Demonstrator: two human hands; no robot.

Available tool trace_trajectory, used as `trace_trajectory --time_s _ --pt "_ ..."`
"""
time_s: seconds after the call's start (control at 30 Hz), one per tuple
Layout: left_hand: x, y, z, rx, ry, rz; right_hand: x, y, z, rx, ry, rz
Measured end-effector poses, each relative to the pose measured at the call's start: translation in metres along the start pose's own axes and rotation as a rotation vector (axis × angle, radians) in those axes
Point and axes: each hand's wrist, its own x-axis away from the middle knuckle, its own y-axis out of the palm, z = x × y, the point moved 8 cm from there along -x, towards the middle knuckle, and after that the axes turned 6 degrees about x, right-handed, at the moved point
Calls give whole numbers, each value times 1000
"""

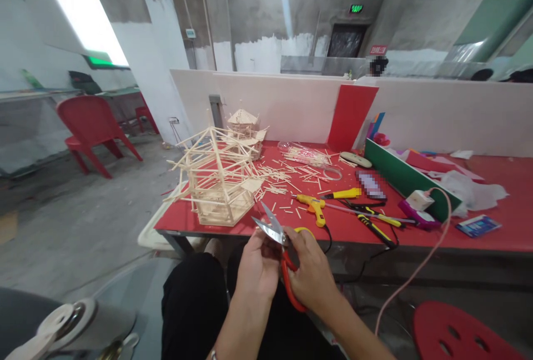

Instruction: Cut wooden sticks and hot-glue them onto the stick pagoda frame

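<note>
The right hand (307,263) gripped the scissors (272,231) by the handles, blades parted just beside the left hand (259,263), which was curled, its contents indeterminable. The scissors appeared stiff, fairly light and sharp-edged; the handles were the safe hold.

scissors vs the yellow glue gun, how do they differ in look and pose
The scissors are held in the right hand, while the yellow glue gun lies on the red tabletop.
The scissors have silvery blades, spread apart, and a red handle; the glue gun has a yellow body with a narrow nozzle.
Both are hand tools, with their tips toward the left of the view.
</note>
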Motion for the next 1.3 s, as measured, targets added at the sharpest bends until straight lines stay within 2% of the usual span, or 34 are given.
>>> trace_trajectory --time_s 0.1,0.2,0.4,0.53,0.63,0.8,0.87,0.93,1.03,1.2,1.3 --pt "2 0 -4 7 -54 5 0 0 1 5 13 -8" --pt "2 3 -3 -8 -28 -60 1 1 1 -5 12 -28" --pt "-1 1 -1 -2 14 -109 8 12 5 -120 6 -47" --pt "-3 1 4 -7 44 -85 13 15 9 -238 -12 3" --pt "-6 0 6 -10 37 -63 12 16 11 -309 17 -21" --pt "-10 -5 1 9 -37 -39 8 16 -2 -625 63 -107" --pt "-11 -5 -1 -2 -62 -64 7 18 -4 -769 111 -143" --pt "-12 -5 -3 -10 -71 -90 7 20 -3 -811 164 -174" --pt "-14 -7 -3 14 -65 -83 7 19 4 -648 174 -192" --pt "-14 -9 -4 8 -50 -52 9 11 10 -238 108 -95" --pt "-13 -7 -5 -20 -42 -87 10 12 9 -137 98 -107"
